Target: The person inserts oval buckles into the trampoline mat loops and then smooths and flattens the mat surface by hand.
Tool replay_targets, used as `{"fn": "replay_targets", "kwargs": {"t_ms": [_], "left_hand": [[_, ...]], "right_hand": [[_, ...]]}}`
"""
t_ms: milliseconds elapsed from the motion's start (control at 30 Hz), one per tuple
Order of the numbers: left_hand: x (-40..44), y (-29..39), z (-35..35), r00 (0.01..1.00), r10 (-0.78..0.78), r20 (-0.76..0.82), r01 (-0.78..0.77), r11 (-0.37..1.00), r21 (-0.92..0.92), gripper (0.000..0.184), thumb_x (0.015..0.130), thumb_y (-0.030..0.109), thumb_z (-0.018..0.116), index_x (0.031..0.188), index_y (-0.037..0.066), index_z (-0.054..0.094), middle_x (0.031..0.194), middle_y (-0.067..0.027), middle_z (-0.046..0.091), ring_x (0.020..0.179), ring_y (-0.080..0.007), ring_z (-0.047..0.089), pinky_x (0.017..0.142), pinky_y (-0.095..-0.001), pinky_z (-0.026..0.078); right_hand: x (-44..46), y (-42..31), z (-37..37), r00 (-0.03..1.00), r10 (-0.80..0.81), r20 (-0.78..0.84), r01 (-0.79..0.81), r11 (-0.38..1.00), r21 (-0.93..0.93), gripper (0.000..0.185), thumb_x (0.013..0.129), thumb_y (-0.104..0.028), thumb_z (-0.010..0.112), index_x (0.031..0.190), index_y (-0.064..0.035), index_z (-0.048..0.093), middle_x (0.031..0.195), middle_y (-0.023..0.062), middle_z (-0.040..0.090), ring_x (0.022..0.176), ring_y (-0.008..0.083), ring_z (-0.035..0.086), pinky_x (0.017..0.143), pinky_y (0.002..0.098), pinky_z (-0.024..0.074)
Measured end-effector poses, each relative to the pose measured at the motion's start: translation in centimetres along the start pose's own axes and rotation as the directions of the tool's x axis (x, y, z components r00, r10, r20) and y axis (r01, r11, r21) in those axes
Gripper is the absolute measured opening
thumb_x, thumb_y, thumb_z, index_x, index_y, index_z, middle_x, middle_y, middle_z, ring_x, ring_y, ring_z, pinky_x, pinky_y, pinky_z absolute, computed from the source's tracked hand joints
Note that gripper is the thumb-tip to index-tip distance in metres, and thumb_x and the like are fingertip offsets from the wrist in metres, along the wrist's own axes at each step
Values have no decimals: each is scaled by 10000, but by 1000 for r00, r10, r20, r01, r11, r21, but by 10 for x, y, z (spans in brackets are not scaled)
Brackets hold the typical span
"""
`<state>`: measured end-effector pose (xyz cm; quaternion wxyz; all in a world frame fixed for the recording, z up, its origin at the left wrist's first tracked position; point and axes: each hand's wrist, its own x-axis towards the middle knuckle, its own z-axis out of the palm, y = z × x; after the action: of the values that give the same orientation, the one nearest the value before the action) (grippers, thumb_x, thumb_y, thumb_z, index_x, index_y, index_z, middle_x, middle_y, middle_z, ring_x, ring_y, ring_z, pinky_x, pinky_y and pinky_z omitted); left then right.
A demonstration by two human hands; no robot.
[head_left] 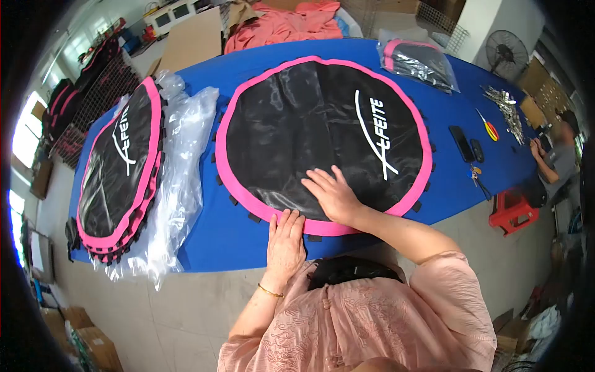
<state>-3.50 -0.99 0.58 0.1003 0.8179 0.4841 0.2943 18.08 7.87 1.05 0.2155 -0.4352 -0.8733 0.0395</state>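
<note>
hands [286,243] partly hide the pink rim [325,229]

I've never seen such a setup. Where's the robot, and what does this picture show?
There's no robot: a person works with bare hands, seen from a camera on their head, looking forward and down. On the blue table lies a big round cover, black with a pink rim. Left of it are clear plastic and a similar cover; right, a phone. The left hand rests at the rim, the right hand on the black part. Neither appears to grip anything.
</note>
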Motion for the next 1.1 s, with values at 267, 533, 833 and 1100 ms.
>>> {"fn": "replay_targets", "kwargs": {"t_ms": [267, 533, 833, 1100], "left_hand": [[-1, -5, -1, 998, 22, 54, -21, 1000, -10, 453, 900, 35, 611, 1352, 3, 633, 1433, -197, 618, 1412, -389, 520, 1244, -580, 291], [0, -5, -5, 994, 42, 106, -43, 999, 7, 480, 906, 60, 620, 1379, -23, 610, 1467, -208, 593, 1439, -388, 489, 1258, -574, 266], [-3, -5, 1, 995, 70, 66, -72, 997, 17, 413, 946, 30, 589, 1356, -16, 594, 1437, -216, 593, 1405, -424, 500, 1227, -605, 290], [-2, 0, 2, 999, 31, -6, -31, 998, 62, 392, 935, 31, 600, 1325, 9, 637, 1402, -209, 625, 1385, -403, 535, 1238, -574, 315]], "right_hand": [[-59, 23, -18, 952, 266, -149, -290, 940, -178, 565, 914, -8, 578, 1475, -38, 515, 1524, 201, 515, 1447, 375, 467, 1202, 623, 294], [-52, 11, -1, 912, 359, -199, -391, 907, -157, 524, 945, -35, 556, 1468, -61, 530, 1526, 178, 531, 1448, 381, 468, 1213, 591, 306], [-52, 8, 5, 890, 391, -233, -412, 910, -48, 543, 935, -13, 584, 1473, -58, 529, 1538, 183, 522, 1454, 374, 462, 1226, 595, 288], [-48, 9, -8, 911, 372, -179, -381, 924, -20, 503, 933, -41, 599, 1435, -41, 568, 1514, 189, 540, 1443, 370, 465, 1213, 592, 293]]}}
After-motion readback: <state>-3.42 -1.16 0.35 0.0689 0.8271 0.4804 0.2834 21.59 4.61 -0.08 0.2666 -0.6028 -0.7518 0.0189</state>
